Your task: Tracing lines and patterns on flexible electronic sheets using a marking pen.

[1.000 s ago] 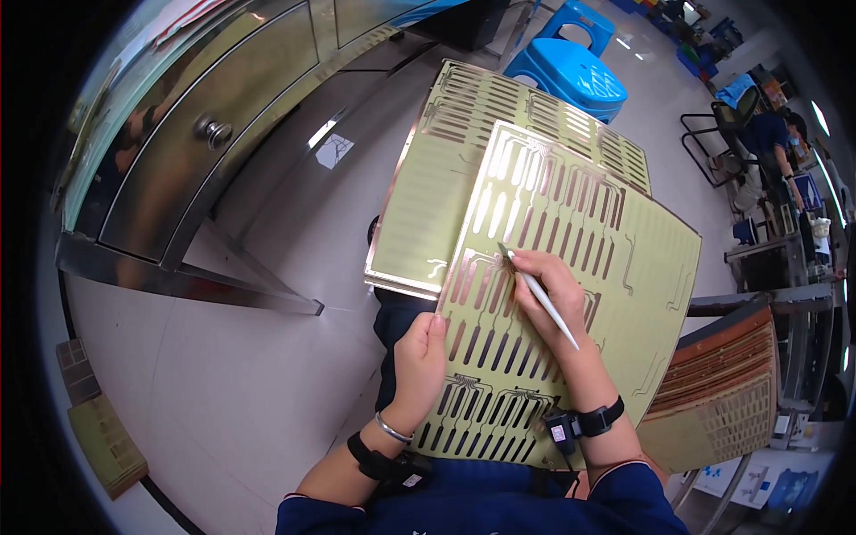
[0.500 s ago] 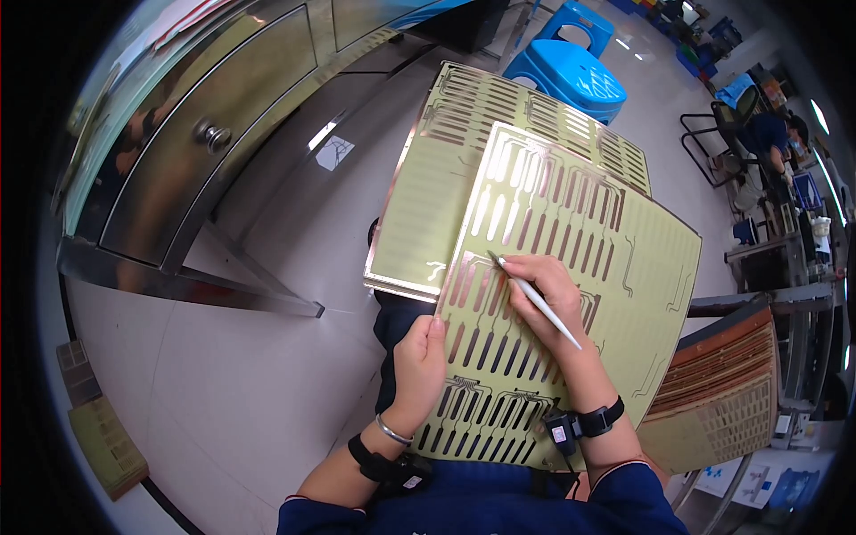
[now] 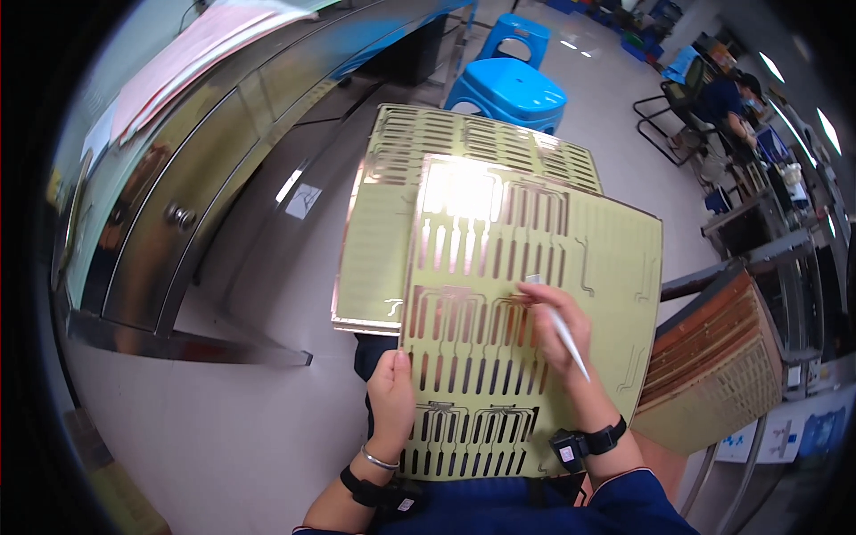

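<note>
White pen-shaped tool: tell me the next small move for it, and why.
I would probably steady the white pen-shaped tool over the nearer circuit panel before any stroke: the right hand holding it looks blurred, and whether its tip touches the panel is unclear. The left hand grips the panel's left edge.

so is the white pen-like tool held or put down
Held: the white tool slants from the grip of the right hand.

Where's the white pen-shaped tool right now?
In the head view, right of centre, the white pen-shaped tool is in the right hand, over the top green panel, whose left edge the left hand holds.
</note>
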Motion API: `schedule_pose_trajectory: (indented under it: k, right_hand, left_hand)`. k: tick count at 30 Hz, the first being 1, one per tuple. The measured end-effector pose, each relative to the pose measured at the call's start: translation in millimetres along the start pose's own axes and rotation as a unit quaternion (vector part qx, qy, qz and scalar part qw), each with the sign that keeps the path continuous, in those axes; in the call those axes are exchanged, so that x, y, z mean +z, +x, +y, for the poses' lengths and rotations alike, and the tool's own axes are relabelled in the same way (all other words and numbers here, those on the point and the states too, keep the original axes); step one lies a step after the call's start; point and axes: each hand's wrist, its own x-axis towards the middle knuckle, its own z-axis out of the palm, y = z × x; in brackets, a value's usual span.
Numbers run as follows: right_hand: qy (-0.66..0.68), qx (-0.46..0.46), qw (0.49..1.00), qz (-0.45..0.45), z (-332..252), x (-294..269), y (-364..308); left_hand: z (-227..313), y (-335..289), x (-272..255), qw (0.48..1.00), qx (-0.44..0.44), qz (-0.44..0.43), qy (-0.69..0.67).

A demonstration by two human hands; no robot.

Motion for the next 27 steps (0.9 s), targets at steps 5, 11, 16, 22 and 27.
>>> schedule_pose_trajectory:
  k: [5, 11, 16, 22, 27]
  right_hand:
    - [-0.185, 0.068, 0.954, 0.224, 23, -97, -56]
    - [-0.175, 0.2, 0.926, 0.267, 55, -151, -146]
    - [0.151, 0.349, 0.896, 0.228, 53, -175, -176]
    - [0.284, 0.355, 0.878, 0.15, 46, -199, -174]
    - [0.311, 0.326, 0.88, 0.153, 45, -206, -171]
  left_hand:
    - [4, -2, 2, 0.997, 0.002, -0.005, -0.071]
    - [22, -15, 7, 0.997, -0.001, -0.004, -0.075]
    - [35, -15, 16, 0.993, 0.05, 0.014, -0.102]
    - [37, 0, 16, 0.994, 0.061, -0.011, -0.088]
    - [39, 16, 11, 0.996, 0.045, -0.013, -0.077]
